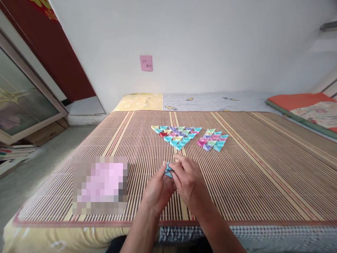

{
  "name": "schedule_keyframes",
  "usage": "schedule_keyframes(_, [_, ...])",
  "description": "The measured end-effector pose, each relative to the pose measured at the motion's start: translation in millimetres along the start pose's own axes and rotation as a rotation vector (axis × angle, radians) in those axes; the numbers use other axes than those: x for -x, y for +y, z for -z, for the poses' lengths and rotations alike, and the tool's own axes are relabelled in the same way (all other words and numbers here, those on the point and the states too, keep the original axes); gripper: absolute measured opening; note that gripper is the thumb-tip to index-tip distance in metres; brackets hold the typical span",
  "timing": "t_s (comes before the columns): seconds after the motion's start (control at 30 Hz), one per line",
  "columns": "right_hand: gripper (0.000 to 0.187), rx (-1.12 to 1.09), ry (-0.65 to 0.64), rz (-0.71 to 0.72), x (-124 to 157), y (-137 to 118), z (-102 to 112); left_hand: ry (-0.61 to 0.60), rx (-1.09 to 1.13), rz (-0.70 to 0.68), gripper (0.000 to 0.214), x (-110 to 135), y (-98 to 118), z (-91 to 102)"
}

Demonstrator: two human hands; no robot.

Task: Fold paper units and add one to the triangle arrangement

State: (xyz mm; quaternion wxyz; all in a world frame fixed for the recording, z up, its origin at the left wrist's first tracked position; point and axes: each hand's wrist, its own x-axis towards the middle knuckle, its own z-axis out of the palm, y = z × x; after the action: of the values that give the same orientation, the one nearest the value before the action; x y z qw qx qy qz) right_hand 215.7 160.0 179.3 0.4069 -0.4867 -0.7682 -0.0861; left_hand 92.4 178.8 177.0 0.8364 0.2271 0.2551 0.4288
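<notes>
Between my two hands is a small blue folded paper piece (168, 170), held over the near middle of the striped mat. My left hand (159, 188) pinches it from the left with the thumb on top. From the right, the thumb and fingers of my right hand (189, 175) press on its folds. Beyond my hands lies a larger group of colourful folded paper pieces (179, 134), set in rows that narrow toward me. A smaller cluster of similar folded paper pieces (212, 140) sits to its right, with a gap between the two.
The slatted mat (250, 175) covers the bed. A blurred-out pink item (105, 182) lies left of my hands. Folded orange bedding (300, 105) rests at the far right. A pink note (146, 63) sticks to the white wall. A glass-fronted cabinet (23, 88) stands at left.
</notes>
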Motion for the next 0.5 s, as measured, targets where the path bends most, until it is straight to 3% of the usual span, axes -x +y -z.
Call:
schedule_keyframes(0.23, [0.019, -0.077, -0.066, -0.029, 0.5, 7.8, -3.1, 0.05, 0.021, -0.013, 0.024, -1.2, -1.8, 15.4])
schedule_keyframes(0.4, [0.022, -0.144, -0.046, -0.002, 1.1, 10.2, -7.7, -0.001, 0.056, -0.02, 0.03, -4.1, -2.4, 10.7])
schedule_keyframes(0.5, [0.022, -0.158, -0.052, 0.016, 0.0, 11.0, -9.3, -0.007, -0.081, -0.119, 0.034, -5.9, -5.1, 7.5])
